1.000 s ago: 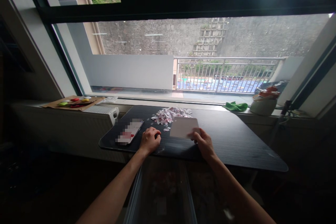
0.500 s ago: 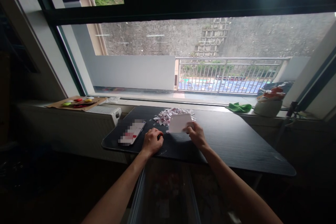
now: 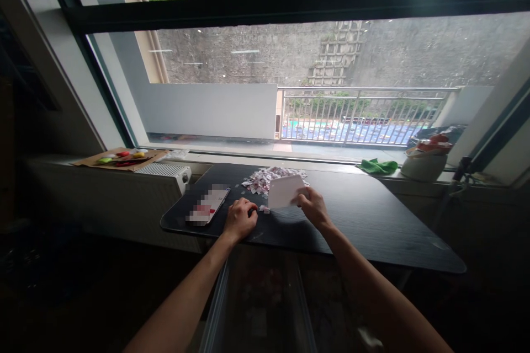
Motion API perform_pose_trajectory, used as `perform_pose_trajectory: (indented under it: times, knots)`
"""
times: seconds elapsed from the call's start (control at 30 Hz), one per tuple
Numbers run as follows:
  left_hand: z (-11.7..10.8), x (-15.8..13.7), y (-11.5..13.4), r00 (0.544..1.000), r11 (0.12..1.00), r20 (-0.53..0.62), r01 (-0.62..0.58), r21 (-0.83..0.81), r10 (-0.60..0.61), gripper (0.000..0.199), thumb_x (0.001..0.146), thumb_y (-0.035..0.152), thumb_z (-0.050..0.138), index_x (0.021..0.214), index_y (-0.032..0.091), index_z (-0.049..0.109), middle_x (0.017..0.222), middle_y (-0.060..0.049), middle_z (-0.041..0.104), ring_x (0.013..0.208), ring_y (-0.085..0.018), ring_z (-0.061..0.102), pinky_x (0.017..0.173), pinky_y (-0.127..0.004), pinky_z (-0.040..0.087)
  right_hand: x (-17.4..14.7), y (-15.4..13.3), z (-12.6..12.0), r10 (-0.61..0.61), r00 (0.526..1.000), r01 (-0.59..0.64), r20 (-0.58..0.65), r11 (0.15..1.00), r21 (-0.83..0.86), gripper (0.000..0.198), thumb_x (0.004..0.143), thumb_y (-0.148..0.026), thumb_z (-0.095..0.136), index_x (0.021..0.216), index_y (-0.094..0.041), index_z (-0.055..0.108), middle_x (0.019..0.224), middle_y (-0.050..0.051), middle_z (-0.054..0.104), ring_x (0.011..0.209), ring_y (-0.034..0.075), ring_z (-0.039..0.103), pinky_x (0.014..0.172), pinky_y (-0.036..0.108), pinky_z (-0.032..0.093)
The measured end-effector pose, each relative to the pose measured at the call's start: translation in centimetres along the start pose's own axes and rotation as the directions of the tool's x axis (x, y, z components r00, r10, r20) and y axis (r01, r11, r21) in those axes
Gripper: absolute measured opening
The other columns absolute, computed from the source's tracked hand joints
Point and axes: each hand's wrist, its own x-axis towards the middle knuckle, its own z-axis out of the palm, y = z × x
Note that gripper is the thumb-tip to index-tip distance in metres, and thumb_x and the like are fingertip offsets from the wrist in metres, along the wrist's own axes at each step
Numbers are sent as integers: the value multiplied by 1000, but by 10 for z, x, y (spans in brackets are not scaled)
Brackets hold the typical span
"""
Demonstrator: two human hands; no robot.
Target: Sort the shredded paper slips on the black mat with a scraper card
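Observation:
My right hand pinches the right edge of a flat white card with rounded corners, tilted up above the table. Behind it lies a heap of small white and pinkish paper-like pieces, partly hidden by the card. A few loose pieces sit between my hands. My left hand rests on the table with its fingers curled; a small dark thing shows at the fingertips, too unclear to name. Left of that hand lies a phone, its screen partly blurred out.
The dark table stands against a window sill. A green cloth and a pale round container are on the sill at right. At left, a brown board with colourful items lies above a radiator.
The card and my right hand have shifted slightly right, and the loose pieces near my left fingers show more plainly. My left hand stays almost in place.

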Motion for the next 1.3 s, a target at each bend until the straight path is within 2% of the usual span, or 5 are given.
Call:
perform_pose_trajectory:
  times: [0.27,0.47,0.67,0.87,1.3]
  knots:
    - [1,0,-2,1000,1000,-4,-1,-9,1,17,75,17,52,81,21,68,89,-4,63,90,-20,56,85,-35,43,-10,-6,-5,56,998,-57,43,998,37,19,63,-26,48,73,-17,61,61,1,61,56,15,54,48,26,43]
    - [2,0,-3,1000,1000,-18,-5,-6,5,16,74,19,53,79,22,68,87,-4,63,87,-19,56,84,-35,43,-27,-3,-25,107,992,-97,-65,985,143,23,62,-30,49,76,-17,62,62,3,62,54,15,53,44,25,41]
    - [1,0,-4,1000,1000,5,-14,-9,14,20,73,20,54,87,21,68,91,-4,64,91,-20,56,85,-35,43,-30,9,-16,25,999,-30,29,985,173,23,66,-31,50,80,-16,61,65,3,65,55,14,53,51,26,44]
    - [0,0,-5,1000,1000,7,-22,-21,23,19,73,21,55,87,22,67,92,-4,64,93,-20,57,88,-34,43,-32,10,-18,47,994,-37,-96,994,107,24,67,-27,47,82,-17,62,68,4,66,60,16,55,54,27,45]
    - [-1,0,-3,1000,1000,20,-9,17,9,16,73,22,55,84,22,67,92,-4,63,93,-21,56,85,-36,43,-36,8,-12,-71,994,60,81,989,137,23,76,-34,51,92,-19,58,81,6,72,70,18,65,59,29,49]
